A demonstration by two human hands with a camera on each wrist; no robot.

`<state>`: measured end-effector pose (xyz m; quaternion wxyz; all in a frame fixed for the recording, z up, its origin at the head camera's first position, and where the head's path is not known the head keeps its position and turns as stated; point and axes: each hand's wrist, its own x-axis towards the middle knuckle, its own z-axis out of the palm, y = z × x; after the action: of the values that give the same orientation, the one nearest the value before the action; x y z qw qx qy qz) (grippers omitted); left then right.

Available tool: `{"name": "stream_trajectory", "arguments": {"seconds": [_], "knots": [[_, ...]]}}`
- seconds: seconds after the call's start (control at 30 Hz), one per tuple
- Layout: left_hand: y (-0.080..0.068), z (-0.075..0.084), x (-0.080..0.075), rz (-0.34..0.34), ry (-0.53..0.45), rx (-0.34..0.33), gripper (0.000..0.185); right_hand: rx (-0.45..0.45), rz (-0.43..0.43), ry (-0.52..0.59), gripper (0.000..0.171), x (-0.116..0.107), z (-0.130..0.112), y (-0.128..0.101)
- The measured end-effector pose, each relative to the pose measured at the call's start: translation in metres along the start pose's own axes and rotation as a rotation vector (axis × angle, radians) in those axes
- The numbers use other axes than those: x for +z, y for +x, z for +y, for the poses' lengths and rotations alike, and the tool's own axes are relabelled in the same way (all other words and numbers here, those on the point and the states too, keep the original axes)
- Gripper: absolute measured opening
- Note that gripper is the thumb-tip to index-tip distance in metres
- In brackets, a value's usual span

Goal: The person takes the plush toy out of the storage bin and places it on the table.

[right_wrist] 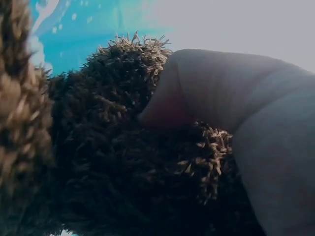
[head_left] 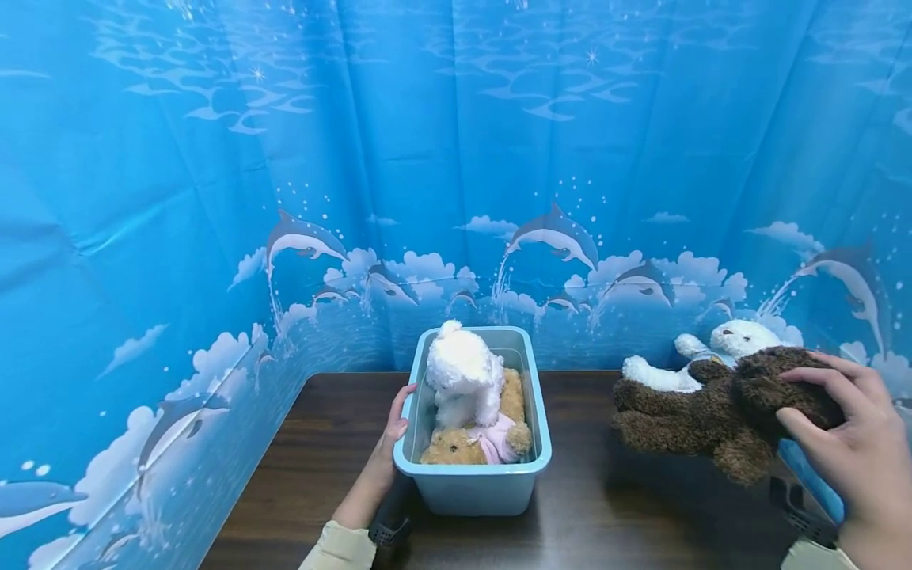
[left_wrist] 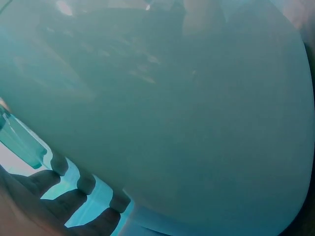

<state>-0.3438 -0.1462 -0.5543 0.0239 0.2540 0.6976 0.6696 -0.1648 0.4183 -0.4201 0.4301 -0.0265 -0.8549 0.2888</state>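
Note:
My right hand [head_left: 848,427] grips a dark brown plush toy [head_left: 684,408] by its head, lifted above the table at the right. Its curly fur [right_wrist: 98,147] and my thumb [right_wrist: 197,88] fill the right wrist view. My left hand [head_left: 390,435] touches the left side of a light blue plastic bin [head_left: 473,492]. In the left wrist view, fingertips [left_wrist: 74,196] rest against the bin's outer wall [left_wrist: 197,123]. Inside the bin are a white fluffy plush toy [head_left: 463,368] and a tan teddy bear [head_left: 452,448] in pink, lying beneath it.
Behind the brown toy is a white plush toy [head_left: 744,339], partly hidden. Something blue [head_left: 812,479] shows under my right hand. The dark wooden table [head_left: 306,459] backs onto a blue dolphin-print curtain [head_left: 427,198].

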Motion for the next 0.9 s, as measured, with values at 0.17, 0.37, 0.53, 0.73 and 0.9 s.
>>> {"name": "stream_trajectory", "arguments": {"seconds": [0.17, 0.37, 0.53, 0.73, 0.9], "knots": [[0.0, 0.003, 0.0, 0.012, 0.015, -0.016, 0.066, 0.002, 0.034, 0.012, 0.04, 0.0, 0.019, -0.003], [0.001, 0.004, 0.0, 0.019, 0.025, -0.025, 0.067, 0.001, 0.049, 0.015, 0.037, 0.002, 0.042, -0.011], [0.0, 0.005, 0.001, 0.013, 0.016, -0.018, 0.066, 0.036, 0.07, 0.011, 0.035, 0.005, 0.055, -0.013], [0.003, 0.003, 0.0, -0.02, -0.009, 0.087, 0.067, 0.107, 0.034, -0.042, 0.035, 0.007, 0.063, -0.016], [0.0, 0.002, 0.0, -0.014, 0.009, 0.028, 0.066, 0.134, -0.017, -0.062, 0.032, 0.005, 0.067, -0.015]]}}
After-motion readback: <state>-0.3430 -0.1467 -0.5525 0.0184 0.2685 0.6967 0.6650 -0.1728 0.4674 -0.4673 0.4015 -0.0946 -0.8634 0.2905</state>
